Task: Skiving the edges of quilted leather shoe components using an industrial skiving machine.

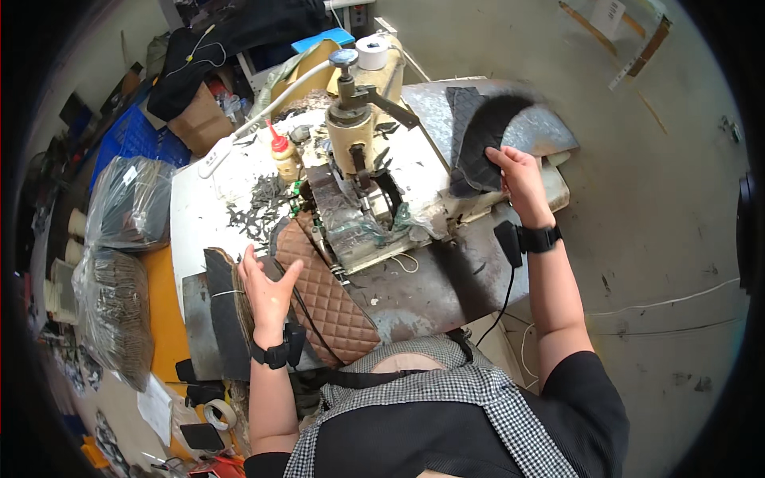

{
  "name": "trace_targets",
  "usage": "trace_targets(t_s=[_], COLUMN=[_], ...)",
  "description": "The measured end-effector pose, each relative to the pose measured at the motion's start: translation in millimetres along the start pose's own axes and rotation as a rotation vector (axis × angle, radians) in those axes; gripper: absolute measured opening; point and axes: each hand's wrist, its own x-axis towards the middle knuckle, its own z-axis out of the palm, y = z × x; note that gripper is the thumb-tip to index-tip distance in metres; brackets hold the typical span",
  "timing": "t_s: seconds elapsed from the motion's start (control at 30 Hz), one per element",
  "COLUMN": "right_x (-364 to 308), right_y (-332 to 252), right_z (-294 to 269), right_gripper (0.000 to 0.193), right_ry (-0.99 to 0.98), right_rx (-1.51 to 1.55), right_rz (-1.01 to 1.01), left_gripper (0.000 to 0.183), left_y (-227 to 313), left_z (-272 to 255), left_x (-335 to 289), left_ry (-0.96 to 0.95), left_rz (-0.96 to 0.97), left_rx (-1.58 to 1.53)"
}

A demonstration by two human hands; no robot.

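Note:
My right hand [522, 182] is closed, thumb and fingers pinching the edge of a black quilted piece [476, 166] at the right of the machine. That piece lies over a metal surface beside another dark quilted strip [464, 102]. My left hand [267, 288] has its thumb and fingers spread and holds nothing. It hovers between a bundle of dark pieces [223, 299] tied with a light string and a brown quilted piece [325, 293]. The brown piece slants beside the sewing machine [351, 151], its far end close to the machine's working parts.
Dark scraps [263, 203] litter the white table left of the machine. A red-capped bottle [284, 151] stands among them, near a white power strip [215, 157]. Behind the machine sits a white thread spool [372, 52]. Plastic-bagged stacks [115, 307] and a blue crate [131, 139] line the left.

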Motion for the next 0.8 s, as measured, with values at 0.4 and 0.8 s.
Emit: trace_targets(t_s=[0.4, 0.8], right_x=[-9.4, -70.4], right_y=[26.8, -2.6], right_z=[6.5, 65.5], right_gripper=[0.026, 0.006], right_ry=[0.407, 0.153], right_rx=[-0.429, -0.453], right_rz=[-0.368, -0.799], left_gripper=[0.066, 0.046], left_y=[-11.2, -12.4], left_z=[9.3, 1.9], left_x=[-8.3, 5.4], left_ry=[-0.040, -0.267], left_rz=[0.073, -0.134], left_rx=[0.231, 0.104])
